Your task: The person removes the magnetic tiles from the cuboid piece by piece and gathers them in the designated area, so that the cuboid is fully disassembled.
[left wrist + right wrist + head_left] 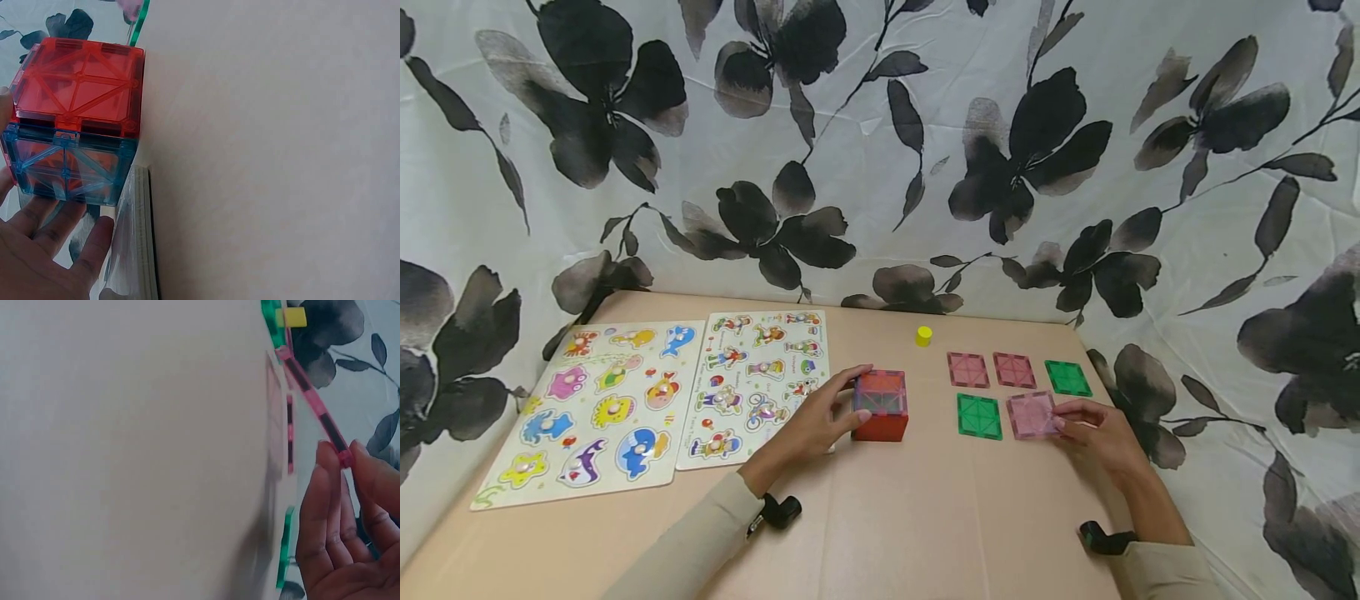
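Note:
My left hand (823,417) holds a cube of see-through magnetic tiles (881,427) by its left side, thumb toward the front and fingers toward the back. Red and blue tiles of this cube (78,87) show in the left wrist view, with the fingers spread along its blue face. Between thumb and fingertips, my right hand (1097,433) pinches a pink magnetic tile (1030,414) by one edge. That tile (315,403) is tilted, its near edge raised off the table in the right wrist view. Green tile (979,416) lies flat just left of it.
Behind the pinched tile lie two pink tiles (967,370) and another green tile (1068,377). A small yellow cylinder (923,336) stands near the table's back edge. Two picture boards, one with animals (647,417) and one with small figures (737,383), lie at left. Floral cloth (880,167) hangs behind.

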Demonstrator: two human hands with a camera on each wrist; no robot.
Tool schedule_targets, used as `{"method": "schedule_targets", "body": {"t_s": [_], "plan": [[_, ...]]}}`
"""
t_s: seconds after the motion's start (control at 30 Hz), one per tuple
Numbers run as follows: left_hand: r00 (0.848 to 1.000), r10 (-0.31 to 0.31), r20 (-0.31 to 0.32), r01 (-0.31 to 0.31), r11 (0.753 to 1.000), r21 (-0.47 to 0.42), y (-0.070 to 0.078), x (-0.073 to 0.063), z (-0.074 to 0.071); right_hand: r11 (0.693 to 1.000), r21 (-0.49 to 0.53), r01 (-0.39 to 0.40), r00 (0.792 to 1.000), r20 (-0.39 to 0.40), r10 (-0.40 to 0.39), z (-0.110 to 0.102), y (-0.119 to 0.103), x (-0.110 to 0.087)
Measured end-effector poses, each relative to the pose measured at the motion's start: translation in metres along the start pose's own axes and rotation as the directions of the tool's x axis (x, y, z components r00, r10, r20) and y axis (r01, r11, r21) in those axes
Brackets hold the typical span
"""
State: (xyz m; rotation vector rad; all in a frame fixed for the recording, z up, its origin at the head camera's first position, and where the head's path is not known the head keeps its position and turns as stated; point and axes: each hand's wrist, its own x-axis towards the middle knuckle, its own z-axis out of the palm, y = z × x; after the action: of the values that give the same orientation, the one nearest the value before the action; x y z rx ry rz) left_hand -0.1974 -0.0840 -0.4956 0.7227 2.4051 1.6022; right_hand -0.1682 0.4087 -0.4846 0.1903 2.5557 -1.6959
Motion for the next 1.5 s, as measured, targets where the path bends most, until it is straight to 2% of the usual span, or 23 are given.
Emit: {"method": "schedule_targets", "body": {"t_s": [0.07, 0.13, 0.23, 0.33, 0.43, 0.57, 0.7, 0.87, 0.97, 1.07, 1.2, 1.5], "plan": [[1.0, 0.0, 0.002, 0.0, 1.0, -0.001, 0.0, 0.0, 0.0, 0.997, -0.077, -0.01, 1.0, -0.009, 0.009, -0.002, 0.0, -0.001], [1.0, 0.001, 0.004, -0.001, 1.0, 0.003, 0.0, 0.0, -0.001, 0.977, -0.214, 0.009, 0.999, -0.031, -0.016, -0.002, -0.002, -0.003], [1.0, 0.006, 0.002, -0.006, 1.0, 0.01, 0.0, 0.0, -0.001, 0.9, -0.433, 0.048, 0.991, -0.094, -0.098, 0.002, -0.01, -0.007], [1.0, 0.006, -0.004, -0.006, 1.0, 0.01, 0.0, 0.0, -0.001, 0.851, -0.518, 0.092, 0.978, -0.112, -0.174, 0.011, -0.023, -0.009], [1.0, 0.008, -0.006, -0.008, 1.0, 0.006, 0.0, 0.0, -0.001, 0.873, -0.467, 0.138, 0.979, -0.068, -0.191, 0.026, -0.037, -0.009], [1.0, 0.018, -0.002, -0.018, 1.0, 0.007, 0.0, 0.001, 0.0, 0.912, -0.351, 0.214, 0.976, 0.042, -0.213, 0.056, -0.054, -0.011], [1.0, 0.024, -0.007, -0.024, 1.0, 0.009, 0.001, 0.0, -0.001, 0.922, -0.256, 0.29, 0.955, 0.146, -0.26, 0.093, -0.07, -0.01], [1.0, 0.027, -0.01, -0.027, 0.999, 0.017, 0.002, 0.002, -0.002, 0.933, -0.138, 0.332, 0.924, 0.248, -0.292, 0.139, -0.088, -0.008], [1.0, 0.013, -0.026, -0.013, 1.0, 0.024, 0.001, 0.003, -0.001, 0.929, -0.088, 0.36, 0.899, 0.297, -0.32, 0.162, -0.095, -0.006], [0.999, -0.005, -0.04, 0.007, 1.0, 0.027, 0.001, 0.004, 0.0, 0.93, -0.037, 0.367, 0.891, 0.3, -0.34, 0.18, -0.1, -0.005], [0.999, -0.01, -0.046, 0.01, 1.0, 0.016, 0.0, 0.005, 0.001, 0.936, 0.002, 0.351, 0.903, 0.264, -0.339, 0.196, -0.104, -0.005], [0.998, -0.038, -0.046, 0.035, 0.997, -0.074, 0.0, 0.007, 0.0, 0.944, 0.024, 0.33, 0.917, 0.23, -0.326, 0.208, -0.108, -0.004]]}}
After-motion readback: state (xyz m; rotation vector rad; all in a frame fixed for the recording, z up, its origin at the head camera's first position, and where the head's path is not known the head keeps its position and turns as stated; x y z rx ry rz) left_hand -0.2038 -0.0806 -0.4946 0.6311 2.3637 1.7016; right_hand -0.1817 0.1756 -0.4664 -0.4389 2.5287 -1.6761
